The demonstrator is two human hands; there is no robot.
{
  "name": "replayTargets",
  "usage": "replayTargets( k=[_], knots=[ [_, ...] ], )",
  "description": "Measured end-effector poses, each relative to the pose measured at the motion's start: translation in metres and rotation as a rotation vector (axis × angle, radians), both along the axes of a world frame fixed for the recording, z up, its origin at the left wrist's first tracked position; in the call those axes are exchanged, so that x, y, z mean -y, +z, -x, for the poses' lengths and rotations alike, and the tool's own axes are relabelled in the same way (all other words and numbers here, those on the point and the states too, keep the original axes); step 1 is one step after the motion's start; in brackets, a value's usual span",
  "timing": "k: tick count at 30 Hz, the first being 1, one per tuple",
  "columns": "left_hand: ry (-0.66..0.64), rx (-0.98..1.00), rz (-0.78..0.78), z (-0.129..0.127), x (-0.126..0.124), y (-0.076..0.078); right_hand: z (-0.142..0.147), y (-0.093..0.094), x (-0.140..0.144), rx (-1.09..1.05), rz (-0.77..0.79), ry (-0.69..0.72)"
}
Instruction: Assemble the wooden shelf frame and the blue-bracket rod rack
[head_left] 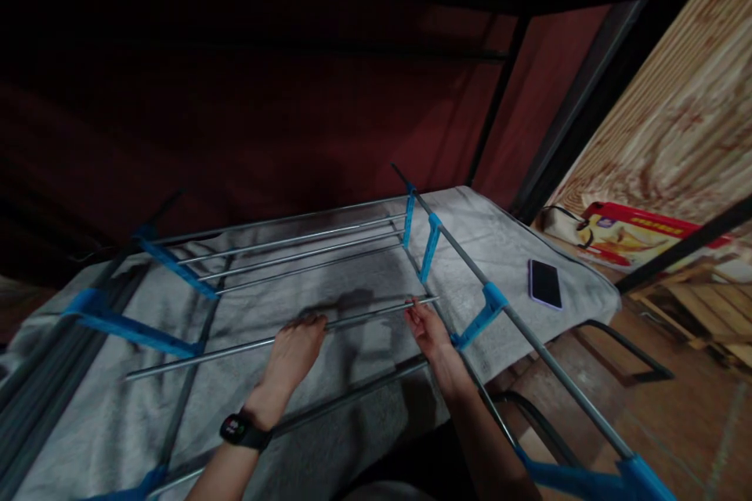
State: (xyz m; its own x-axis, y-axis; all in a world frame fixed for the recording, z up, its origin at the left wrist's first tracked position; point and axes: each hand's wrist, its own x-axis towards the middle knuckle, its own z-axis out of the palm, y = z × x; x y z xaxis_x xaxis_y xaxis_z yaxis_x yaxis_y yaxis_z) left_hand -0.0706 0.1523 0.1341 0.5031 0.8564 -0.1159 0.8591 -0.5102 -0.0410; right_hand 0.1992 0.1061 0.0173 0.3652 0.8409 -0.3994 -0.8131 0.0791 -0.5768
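A metal drying rack with blue plastic joints (431,244) lies across a grey towel-covered surface (346,274). A loose thin metal rod (235,346) runs from left to right over it. My left hand (294,352), with a black watch on the wrist, is closed on the rod near its middle. My right hand (428,326) pinches the rod close to its right end, beside a blue bracket (482,315) on the rack's long side bar (529,337). Three fitted rods (294,250) sit further back.
A dark phone (544,283) lies on the towel at the right. A red printed box (634,239) and a wood-grain panel (675,133) stand beyond it. Dark red fabric walls (294,117) with black frame bars close the back. Brown floor shows at lower right.
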Motion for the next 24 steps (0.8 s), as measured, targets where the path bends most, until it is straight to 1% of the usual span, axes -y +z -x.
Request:
replayTargets(
  k=[4, 7, 11, 14, 17, 21, 24],
  knots=[
    [-0.022, 0.078, -0.001, 0.006, 0.010, -0.023, -0.005, -0.003, 0.001, 0.013, 0.030, -0.009],
    [-0.027, 0.146, 0.001, 0.009, 0.017, -0.038, -0.009, -0.008, 0.001, 0.054, 0.071, 0.012],
    [-0.024, 0.229, 0.011, 0.018, 0.018, -0.061, -0.011, -0.018, -0.001, 0.137, 0.079, 0.106],
    [-0.053, 0.239, -0.006, 0.028, 0.018, -0.075, -0.011, -0.027, -0.003, 0.225, 0.082, 0.189],
    [-0.078, 0.215, -0.019, 0.032, 0.020, -0.079, -0.014, -0.034, -0.005, 0.296, 0.113, 0.225],
    [-0.099, 0.183, -0.060, 0.030, 0.021, -0.077, -0.020, -0.042, -0.006, 0.394, 0.137, 0.253],
    [-0.120, 0.147, -0.091, 0.029, 0.021, -0.077, -0.025, -0.043, -0.005, 0.482, 0.129, 0.279]
  ],
)
